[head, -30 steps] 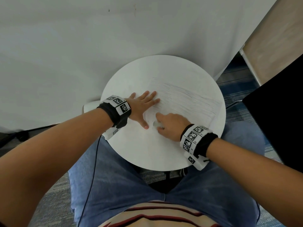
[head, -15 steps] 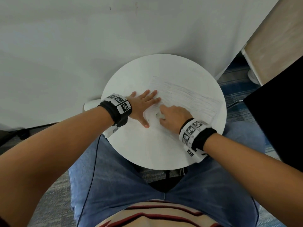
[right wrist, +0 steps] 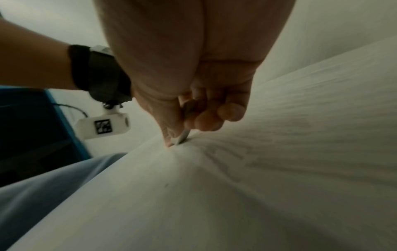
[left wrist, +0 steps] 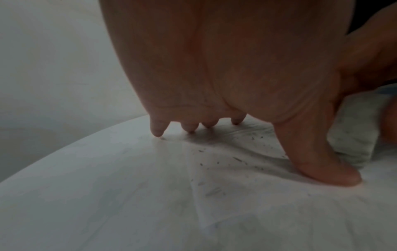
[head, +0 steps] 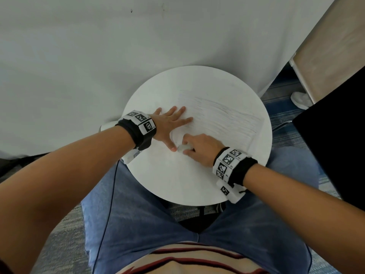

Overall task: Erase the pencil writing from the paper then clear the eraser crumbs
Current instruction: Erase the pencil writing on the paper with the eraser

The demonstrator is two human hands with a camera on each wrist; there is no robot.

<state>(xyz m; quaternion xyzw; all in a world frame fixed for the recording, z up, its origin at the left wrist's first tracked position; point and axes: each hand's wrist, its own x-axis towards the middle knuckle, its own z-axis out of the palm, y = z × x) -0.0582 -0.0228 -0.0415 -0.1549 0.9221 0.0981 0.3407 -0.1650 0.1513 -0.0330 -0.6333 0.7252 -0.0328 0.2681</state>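
Eraser (head: 182, 148) mostly hidden inside right hand (head: 201, 148) fingers (right wrist: 206, 122).

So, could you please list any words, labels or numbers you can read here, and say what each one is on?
None can be read.
Pencil writing on the paper: faint grey lines, too blurred to read.
Left wristband and right wristband: black-and-white square code markers, with tiny characters beside them too small to read.
White tag under the left wrist: one code marker, no words.
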